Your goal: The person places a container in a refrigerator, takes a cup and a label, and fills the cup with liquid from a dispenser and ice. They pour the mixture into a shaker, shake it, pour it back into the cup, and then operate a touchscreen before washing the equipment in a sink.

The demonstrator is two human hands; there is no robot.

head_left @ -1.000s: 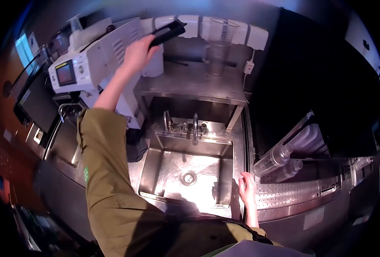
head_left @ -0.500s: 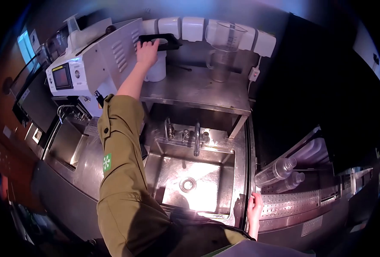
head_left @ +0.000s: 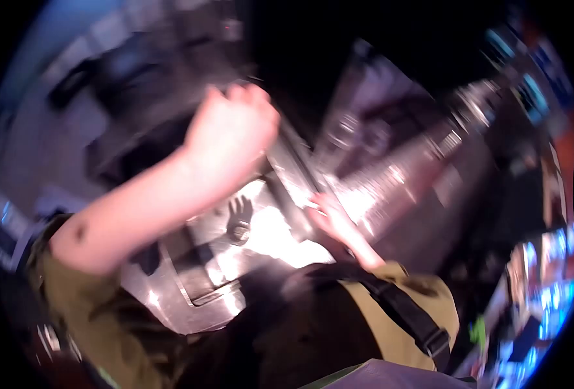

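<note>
The view is heavily blurred and tilted, so only broad shapes can be read. The left hand (head_left: 230, 133) is raised in the middle of the frame with its fingers curled into a loose fist; whether it grips anything I cannot tell, since nothing shows clearly inside the curl and the dark shapes behind it are smeared. The bare forearm runs down and to the left into an olive sleeve (head_left: 86, 305). The right hand (head_left: 331, 219) is lower, with its fingers pressed together and laid flat on the bright metal edge where the sink (head_left: 261, 236) meets the ribbed draining board (head_left: 390, 178); it holds nothing. The sink basin below the left hand is lit and looks bare of objects, with a dark round drain (head_left: 238, 227) showing in its floor. A black strap (head_left: 403, 314) crosses the person's chest at the bottom of the frame. As a judgement on progress: the work looks to be between steps, for neither hand visibly carries an item over the basin, nothing is set down in it, and the left hand is in the air, not resting on a surface, so whatever handling belongs at this sink seems not yet finished.
</note>
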